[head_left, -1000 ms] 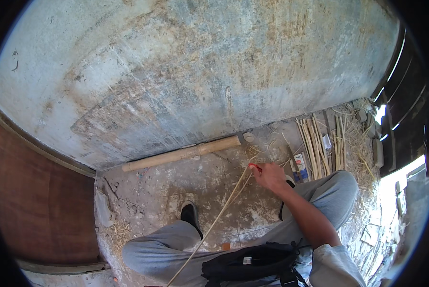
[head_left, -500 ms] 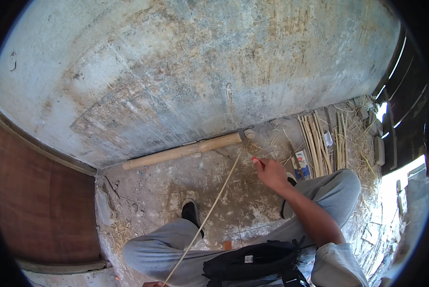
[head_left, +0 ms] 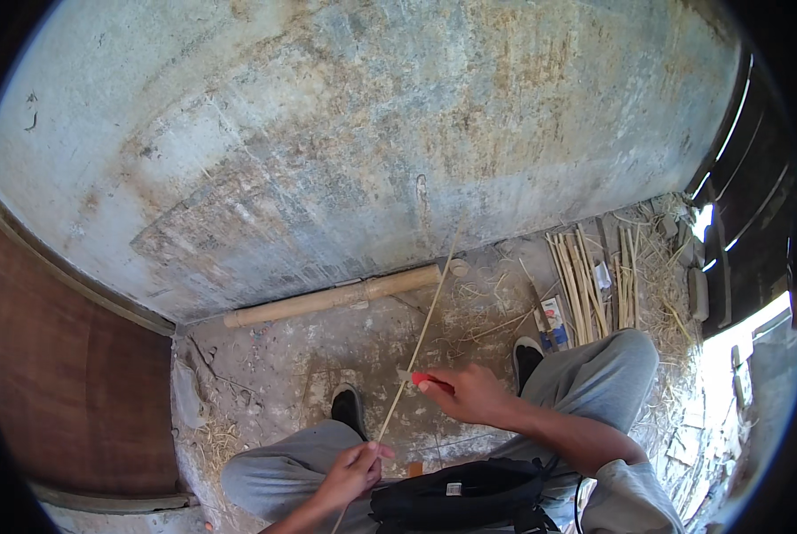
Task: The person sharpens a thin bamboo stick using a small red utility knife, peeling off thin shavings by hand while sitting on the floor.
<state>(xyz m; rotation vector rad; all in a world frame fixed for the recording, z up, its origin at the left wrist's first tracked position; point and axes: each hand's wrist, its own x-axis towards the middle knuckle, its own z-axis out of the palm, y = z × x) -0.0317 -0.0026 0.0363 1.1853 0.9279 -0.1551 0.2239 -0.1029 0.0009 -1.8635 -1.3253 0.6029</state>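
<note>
A long, thin pale bamboo strip (head_left: 427,325) slants up from my lap toward the wall. Its lower part is pinched in the closed fingers of my left hand (head_left: 350,478), above my left thigh. My right hand (head_left: 471,394) is wrapped round the red handle of a small knife (head_left: 430,382). The knife's short blade meets the strip about midway, a little above my left hand; whether it cuts in cannot be made out. A black bag (head_left: 456,498) lies across my lap.
A thick bamboo pole (head_left: 327,300) lies along the foot of the stained wall (head_left: 327,160). Split bamboo sticks (head_left: 580,287) lean at the right, near a long dark blade (head_left: 534,294). Shavings (head_left: 216,445) litter the floor. A brown panel (head_left: 78,356) stands left.
My right hand with the knife has come down and left to the strip. My left hand has risen from the lower edge, and the strip now reaches higher.
</note>
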